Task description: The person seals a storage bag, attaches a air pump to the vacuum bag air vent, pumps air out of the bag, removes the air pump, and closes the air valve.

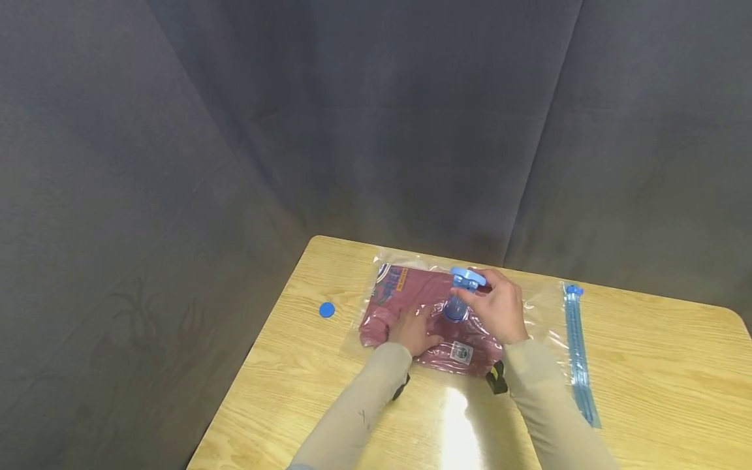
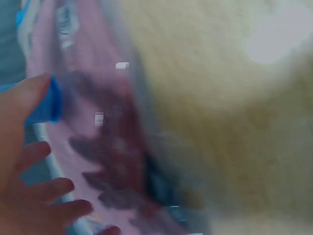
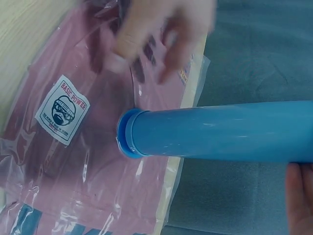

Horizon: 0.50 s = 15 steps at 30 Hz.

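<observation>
R hand (image 1: pixel 499 308) pinches blue hand pump (image 1: pixel 455 307) nr its top; pump stands approx. upright on clear storage bag (image 1: pixel 542 308), maroon T-shirt (image 1: pixel 416 291) inside. L hand (image 1: pixel 411 333), spread, is over bag's L half; can't tell if touching. Round blue cap (image 1: pixel 326 309) sits on table (image 1: pixel 282 372) L of bag; blue zip strip (image 1: pixel 578 349) runs along bag's R edge.
</observation>
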### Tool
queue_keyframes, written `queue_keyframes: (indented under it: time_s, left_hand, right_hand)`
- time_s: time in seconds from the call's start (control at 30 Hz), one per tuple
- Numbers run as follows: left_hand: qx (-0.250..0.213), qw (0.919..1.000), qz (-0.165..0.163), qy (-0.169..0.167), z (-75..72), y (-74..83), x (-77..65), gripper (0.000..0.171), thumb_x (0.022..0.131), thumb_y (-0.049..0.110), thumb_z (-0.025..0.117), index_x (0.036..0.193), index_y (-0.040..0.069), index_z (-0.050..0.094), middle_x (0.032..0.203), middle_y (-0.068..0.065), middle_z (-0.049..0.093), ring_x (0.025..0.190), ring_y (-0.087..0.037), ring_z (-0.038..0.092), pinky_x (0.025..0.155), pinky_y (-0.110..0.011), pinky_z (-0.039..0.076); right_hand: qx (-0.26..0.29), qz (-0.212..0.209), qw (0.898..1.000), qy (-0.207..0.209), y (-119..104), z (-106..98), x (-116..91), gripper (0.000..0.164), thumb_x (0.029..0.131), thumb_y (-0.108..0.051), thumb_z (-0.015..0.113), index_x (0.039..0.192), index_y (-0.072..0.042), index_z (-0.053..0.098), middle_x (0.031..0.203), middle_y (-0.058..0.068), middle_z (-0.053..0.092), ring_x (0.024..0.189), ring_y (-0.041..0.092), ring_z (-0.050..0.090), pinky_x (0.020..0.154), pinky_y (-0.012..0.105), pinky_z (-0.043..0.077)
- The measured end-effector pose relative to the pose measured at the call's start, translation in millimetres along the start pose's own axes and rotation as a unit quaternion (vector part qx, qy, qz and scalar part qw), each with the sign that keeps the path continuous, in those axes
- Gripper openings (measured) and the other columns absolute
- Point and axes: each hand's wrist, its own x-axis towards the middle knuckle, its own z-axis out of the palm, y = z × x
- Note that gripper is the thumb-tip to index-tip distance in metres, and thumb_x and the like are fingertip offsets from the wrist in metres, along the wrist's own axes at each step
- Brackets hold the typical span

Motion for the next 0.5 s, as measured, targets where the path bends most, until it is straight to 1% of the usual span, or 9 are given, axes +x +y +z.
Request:
queue_keyframes:
  time_s: [0.07, 0.13, 0.3, 0.4, 0.5]
  left_hand:
    - [0.004, 0.9996, -0.017, -0.021, 5.6, -5.2, -2.2, 0.074, 0.078, 0.050, 0.074, 0.142, 0.024, 0.047, 0.152, -0.011, 0.040, 0.139, -0.039, 0.037, 0.099, -0.069, 0.039]
    - [0.004, 0.9992, -0.024, -0.031, 9.9, -8.8, -2.5, 0.076, 0.077, 0.048, 0.075, 0.143, 0.027, 0.045, 0.156, -0.012, 0.034, 0.142, -0.041, 0.033, 0.098, -0.071, 0.037]
    - [0.002, 0.9993, -0.022, -0.031, 14.4, -11.3, 0.3, 0.076, 0.076, 0.047, 0.076, 0.143, 0.026, 0.046, 0.157, -0.013, 0.032, 0.142, -0.041, 0.032, 0.097, -0.071, 0.037]
    - [0.006, 0.9990, -0.027, -0.034, 13.9, -9.7, 1.5, 0.076, 0.075, 0.047, 0.077, 0.142, 0.026, 0.047, 0.156, -0.013, 0.032, 0.142, -0.042, 0.032, 0.095, -0.071, 0.039]
    - [0.009, 0.9989, -0.030, -0.036, 11.9, -7.8, 2.0, 0.075, 0.075, 0.046, 0.077, 0.141, 0.026, 0.048, 0.155, -0.013, 0.034, 0.141, -0.042, 0.033, 0.096, -0.071, 0.038]
  right_hand:
    - [0.002, -0.002, 1.000, -0.002, 1, 0, 0, 0.042, 0.067, -0.018, 0.088, 0.102, -0.002, 0.071, 0.091, 0.013, 0.073, 0.078, 0.025, 0.070, 0.068, 0.029, 0.057]
    - [0.004, -0.005, 1.000, -0.006, 1, 1, 0, 0.042, 0.068, -0.018, 0.088, 0.103, -0.002, 0.071, 0.091, 0.013, 0.073, 0.079, 0.025, 0.070, 0.068, 0.029, 0.058]
    - [0.020, -0.003, 1.000, -0.024, 2, -1, 1, 0.043, 0.069, -0.016, 0.087, 0.105, -0.001, 0.070, 0.092, 0.013, 0.072, 0.081, 0.027, 0.071, 0.070, 0.034, 0.060]
    - [0.030, 0.006, 0.999, -0.035, 3, -2, 1, 0.043, 0.070, -0.015, 0.086, 0.107, -0.001, 0.069, 0.094, 0.014, 0.072, 0.083, 0.029, 0.071, 0.073, 0.038, 0.060]
    - [0.031, 0.011, 0.999, -0.042, 3, -2, 1, 0.044, 0.071, -0.015, 0.086, 0.109, -0.001, 0.068, 0.096, 0.015, 0.071, 0.085, 0.030, 0.071, 0.074, 0.040, 0.060]
